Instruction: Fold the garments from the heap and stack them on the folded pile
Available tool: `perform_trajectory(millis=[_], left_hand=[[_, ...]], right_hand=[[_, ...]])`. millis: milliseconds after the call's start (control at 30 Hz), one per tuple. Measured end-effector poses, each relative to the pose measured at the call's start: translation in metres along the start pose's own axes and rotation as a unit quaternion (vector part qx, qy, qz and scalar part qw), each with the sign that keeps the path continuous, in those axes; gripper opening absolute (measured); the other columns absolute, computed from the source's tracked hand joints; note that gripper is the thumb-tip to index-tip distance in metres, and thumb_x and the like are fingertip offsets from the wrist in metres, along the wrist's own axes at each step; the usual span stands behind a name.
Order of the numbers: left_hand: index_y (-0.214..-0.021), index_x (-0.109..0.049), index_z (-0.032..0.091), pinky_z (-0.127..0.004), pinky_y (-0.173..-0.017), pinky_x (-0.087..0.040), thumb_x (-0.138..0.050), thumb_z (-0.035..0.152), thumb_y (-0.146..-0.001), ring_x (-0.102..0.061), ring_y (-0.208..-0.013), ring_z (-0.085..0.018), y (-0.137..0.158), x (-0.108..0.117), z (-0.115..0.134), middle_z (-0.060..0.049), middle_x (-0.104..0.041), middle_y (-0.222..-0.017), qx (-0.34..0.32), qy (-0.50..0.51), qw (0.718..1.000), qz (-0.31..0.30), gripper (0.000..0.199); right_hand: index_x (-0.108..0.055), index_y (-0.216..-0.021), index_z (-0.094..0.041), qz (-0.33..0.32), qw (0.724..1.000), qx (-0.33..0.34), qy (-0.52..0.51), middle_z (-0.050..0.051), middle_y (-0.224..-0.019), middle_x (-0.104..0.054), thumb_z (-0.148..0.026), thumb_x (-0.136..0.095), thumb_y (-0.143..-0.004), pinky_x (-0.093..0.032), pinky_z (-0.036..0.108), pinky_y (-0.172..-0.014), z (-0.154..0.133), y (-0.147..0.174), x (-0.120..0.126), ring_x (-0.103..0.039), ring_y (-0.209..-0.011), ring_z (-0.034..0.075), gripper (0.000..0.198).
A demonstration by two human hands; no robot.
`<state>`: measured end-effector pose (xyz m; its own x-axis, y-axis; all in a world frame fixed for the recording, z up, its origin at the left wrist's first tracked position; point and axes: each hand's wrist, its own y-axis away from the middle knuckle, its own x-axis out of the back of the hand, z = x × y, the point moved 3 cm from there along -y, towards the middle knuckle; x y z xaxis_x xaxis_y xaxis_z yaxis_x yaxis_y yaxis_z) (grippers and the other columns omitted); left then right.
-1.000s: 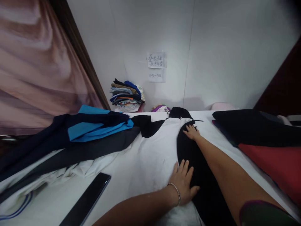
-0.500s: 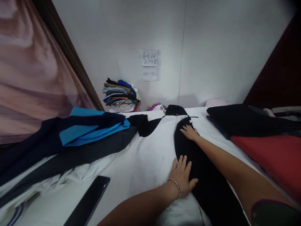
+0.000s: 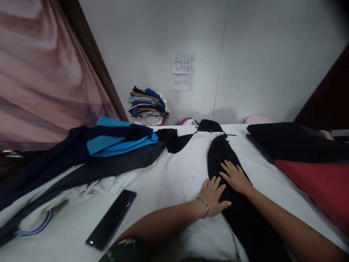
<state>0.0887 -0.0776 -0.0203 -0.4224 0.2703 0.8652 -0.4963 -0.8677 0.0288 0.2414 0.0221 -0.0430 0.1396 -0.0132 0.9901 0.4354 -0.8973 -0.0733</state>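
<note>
A black-and-white hooded jacket (image 3: 188,160) lies spread on the white table, its black hood toward the wall. One black sleeve (image 3: 261,225) is laid lengthwise along the right side of the white body. My left hand (image 3: 214,198), with a bracelet at the wrist, rests flat across the border of the white body and this sleeve, fingers spread. Just to its right, my right hand (image 3: 235,177) lies flat on the black sleeve, fingers stretched out. Neither hand grips anything. The other sleeve, at the upper left, shows only in part beside other garments.
A dark phone (image 3: 111,218) lies on the table at the left. Beyond it are navy, blue, grey and white garments (image 3: 122,160). Black and red folded clothes (image 3: 297,145) lie at the right. A stack of folded clothes (image 3: 148,105) stands by the wall, below paper signs (image 3: 183,72).
My right hand has slid down the black sleeve toward me, closer to my left hand. My left hand stays nearly in place on the jacket. The camera view has turned slightly left.
</note>
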Motion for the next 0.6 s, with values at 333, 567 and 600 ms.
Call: perform_trajectory(millis=[333,567,600], left_hand=[[-0.132,-0.050,0.017,-0.037,-0.113,-0.027,-0.048,0.033,-0.090,-0.031,-0.138,-0.021,-0.018,0.140,-0.149,-0.010,-0.036,-0.150,0.285,-0.060,0.926,0.240,0.045],[-0.133,-0.044,0.018,-0.038,-0.109,-0.027,-0.050,0.031,-0.089,-0.029,-0.135,-0.025,-0.028,0.193,-0.207,-0.010,-0.031,-0.152,0.342,-0.165,0.883,0.274,0.046],[-0.133,-0.044,0.018,-0.038,-0.109,-0.027,-0.051,0.031,-0.089,-0.029,-0.134,-0.025,-0.033,0.196,-0.209,-0.010,-0.031,-0.152,0.337,-0.176,0.883,0.275,0.046]], right_hand=[[-0.039,-0.143,-0.021,0.017,1.000,-0.004,-0.011,0.009,-0.153,-0.030,-0.057,-0.026,-0.092,-0.020,0.052,-0.113,0.004,-0.001,-0.008,-0.021,-0.142,0.027,0.064],[-0.039,-0.143,-0.022,0.016,1.000,-0.006,0.001,0.007,-0.153,-0.029,-0.059,-0.025,-0.092,-0.022,0.052,-0.113,0.005,-0.001,-0.008,-0.022,-0.142,0.026,0.066],[-0.039,-0.144,-0.021,0.014,1.000,-0.003,0.002,0.007,-0.153,-0.029,-0.060,-0.025,-0.092,-0.022,0.052,-0.113,0.005,-0.001,-0.008,-0.021,-0.142,0.026,0.066]])
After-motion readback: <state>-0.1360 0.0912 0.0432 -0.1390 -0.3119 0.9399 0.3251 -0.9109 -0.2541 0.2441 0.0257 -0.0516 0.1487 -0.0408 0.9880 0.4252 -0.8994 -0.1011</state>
